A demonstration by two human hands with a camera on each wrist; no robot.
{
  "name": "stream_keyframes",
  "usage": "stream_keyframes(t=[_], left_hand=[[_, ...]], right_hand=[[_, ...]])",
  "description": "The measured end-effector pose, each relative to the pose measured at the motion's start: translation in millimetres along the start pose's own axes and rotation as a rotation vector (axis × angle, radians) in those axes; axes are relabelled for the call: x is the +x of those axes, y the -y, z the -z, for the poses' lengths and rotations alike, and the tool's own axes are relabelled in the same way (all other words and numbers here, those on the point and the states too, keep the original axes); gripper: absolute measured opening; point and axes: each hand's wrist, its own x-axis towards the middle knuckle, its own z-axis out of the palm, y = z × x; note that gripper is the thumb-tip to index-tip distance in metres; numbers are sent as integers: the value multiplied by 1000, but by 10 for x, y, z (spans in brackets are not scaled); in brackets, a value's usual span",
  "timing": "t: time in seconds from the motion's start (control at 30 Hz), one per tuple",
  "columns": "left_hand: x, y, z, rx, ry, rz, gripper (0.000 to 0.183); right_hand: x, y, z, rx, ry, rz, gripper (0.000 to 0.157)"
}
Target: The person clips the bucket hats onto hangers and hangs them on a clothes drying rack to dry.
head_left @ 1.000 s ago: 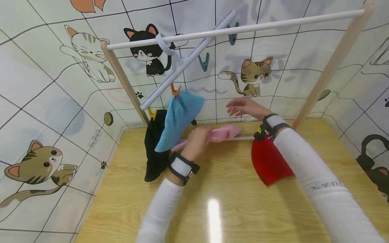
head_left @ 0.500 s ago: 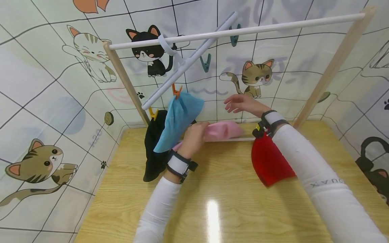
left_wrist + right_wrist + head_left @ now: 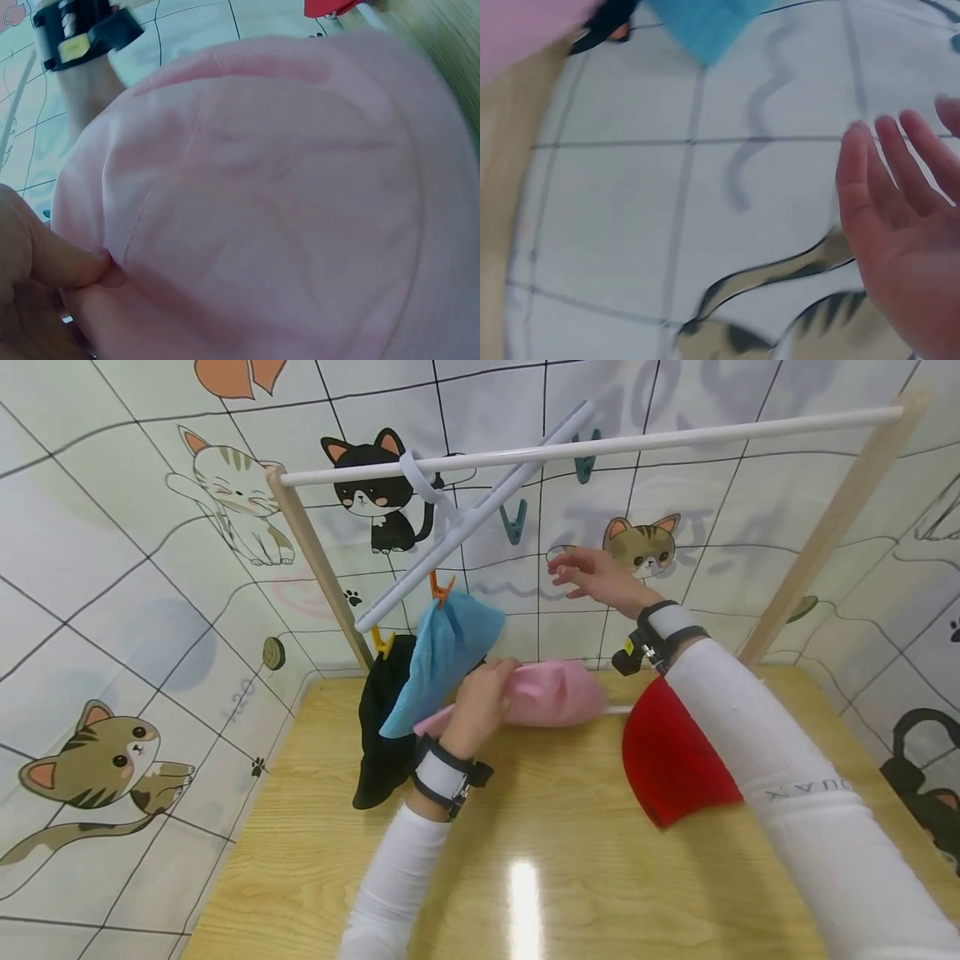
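Below the white hanger, the left hand pinches pink fabric over the counter; right of the hanger, the right hand hovers, fingers relaxed and slightly parted, holding nothing.

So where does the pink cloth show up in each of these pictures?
Head: around the middle, gripped by the left hand; that is the pink cloth.
Left wrist: it fills most of the picture.
Right wrist: only a blurred piece in the top left corner.
Shared landmark: the white backdrop with dark grid lines, seen in all three.
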Motion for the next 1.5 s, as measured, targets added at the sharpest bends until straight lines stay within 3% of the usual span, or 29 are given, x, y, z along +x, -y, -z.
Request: stream_keyframes(t=[0.27,0.47,0.63,0.8,1.23,1.5], left_hand=[[-30,-18,18,-6,5,7,38],[-43,2,20,-9,-18,4,39],[-66,39,65,-39,-56,18,38],[-92,93,147,-93,-86,58,36],[-136,236,240,-119,-153,140,32],[-129,275,265,-178,-196,173,26]], right_hand=[[229,542,-78,2,-114,105,47],[314,740,-150,15,-219,55,44],[307,740,-162,59,-262,37,38],[261,715,-165,114,-235,48,34],[172,497,-254,152,-180,196,26],[58,390,-282,178,-190,215,21]])
